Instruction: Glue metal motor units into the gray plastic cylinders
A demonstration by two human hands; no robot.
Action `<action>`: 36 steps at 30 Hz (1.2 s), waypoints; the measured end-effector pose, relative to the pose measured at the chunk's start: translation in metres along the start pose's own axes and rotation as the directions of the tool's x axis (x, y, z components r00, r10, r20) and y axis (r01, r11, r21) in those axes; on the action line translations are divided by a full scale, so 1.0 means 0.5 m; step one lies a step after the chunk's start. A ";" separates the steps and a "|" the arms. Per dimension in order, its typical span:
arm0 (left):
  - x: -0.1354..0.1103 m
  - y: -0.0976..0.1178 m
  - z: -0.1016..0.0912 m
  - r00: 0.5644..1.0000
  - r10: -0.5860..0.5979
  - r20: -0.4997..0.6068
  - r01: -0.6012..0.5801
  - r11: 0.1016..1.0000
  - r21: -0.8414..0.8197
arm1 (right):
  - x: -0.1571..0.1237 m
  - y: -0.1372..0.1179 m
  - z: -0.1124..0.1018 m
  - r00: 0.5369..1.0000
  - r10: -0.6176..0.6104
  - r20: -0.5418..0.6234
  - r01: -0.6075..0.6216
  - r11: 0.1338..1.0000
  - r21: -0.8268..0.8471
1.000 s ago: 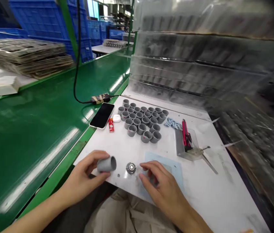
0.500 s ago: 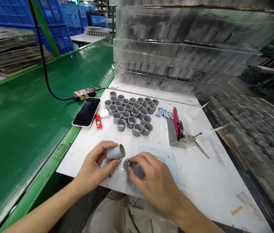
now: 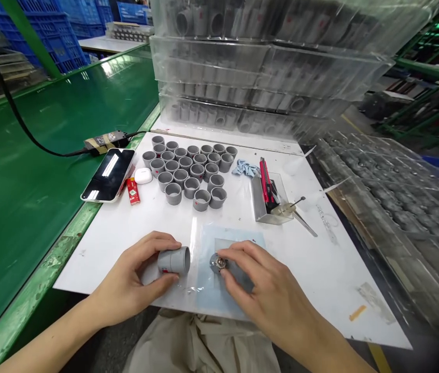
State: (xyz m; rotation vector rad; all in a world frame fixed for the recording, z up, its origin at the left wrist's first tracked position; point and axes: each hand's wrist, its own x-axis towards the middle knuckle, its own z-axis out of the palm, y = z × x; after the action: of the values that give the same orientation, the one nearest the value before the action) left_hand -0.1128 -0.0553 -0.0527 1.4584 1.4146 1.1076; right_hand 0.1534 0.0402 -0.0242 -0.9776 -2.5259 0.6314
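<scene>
My left hand [image 3: 133, 277] is closed round a short grey plastic pipe fitting [image 3: 174, 260], held on its side just above the white table [image 3: 320, 269], its open end facing right. My right hand [image 3: 260, 290] rests near the table's front edge, its fingertips pinched on a small round metal disc [image 3: 217, 263] that lies on a pale blue mat [image 3: 238, 243]. The fitting and the disc are a few centimetres apart. A cluster of several upright grey fittings [image 3: 190, 168] stands further back on the table.
A phone [image 3: 108, 167], a white earbud case [image 3: 143, 175] and a red packet [image 3: 132, 190] lie at the left edge. A metal tray with a red cutter [image 3: 266, 189] sits to the right. Clear trays of fittings [image 3: 266, 67] are stacked behind. A green conveyor belt [image 3: 28, 181] runs alongside on the left.
The view has shifted right and down. My right hand has moved from the mat onto the metal disc and pinched it. My left hand still holds the grey fitting.
</scene>
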 end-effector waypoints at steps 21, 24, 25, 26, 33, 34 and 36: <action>-0.018 0.016 0.003 0.992 -0.110 -0.061 0.107 0.993 -0.044 | 0.005 -0.009 0.024 0.968 -0.020 -0.252 0.072 0.977 0.199; -0.017 0.016 0.000 0.998 -0.057 -0.036 0.058 0.998 0.013 | -0.009 -0.034 0.038 0.949 0.115 -0.293 0.041 0.878 0.477; -0.016 0.016 -0.001 0.999 -0.039 -0.027 0.040 0.999 0.032 | -0.014 -0.043 0.046 0.946 0.157 -0.283 0.023 0.840 0.542; -0.014 0.016 -0.003 1.000 -0.024 -0.017 0.024 0.999 0.047 | -0.018 -0.050 0.053 0.941 0.191 -0.278 0.008 0.811 0.585; -0.004 0.019 -0.016 0.991 0.016 0.130 -0.023 0.998 0.057 | -0.010 -0.067 0.078 0.906 0.297 -0.302 -0.031 0.757 0.652; -0.003 0.020 -0.017 0.990 0.016 0.142 -0.024 0.998 0.056 | -0.007 -0.066 0.078 0.910 0.295 -0.293 -0.036 0.757 0.652; -0.002 0.022 -0.017 0.989 0.015 0.148 -0.022 0.998 0.051 | -0.005 -0.065 0.078 0.921 0.278 -0.274 -0.036 0.759 0.650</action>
State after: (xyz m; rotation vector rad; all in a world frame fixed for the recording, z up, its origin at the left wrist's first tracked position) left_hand -0.1178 -0.0570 -0.0398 1.5606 1.3379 0.9594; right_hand 0.1191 0.0062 -0.0405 -0.9376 -1.7160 1.1494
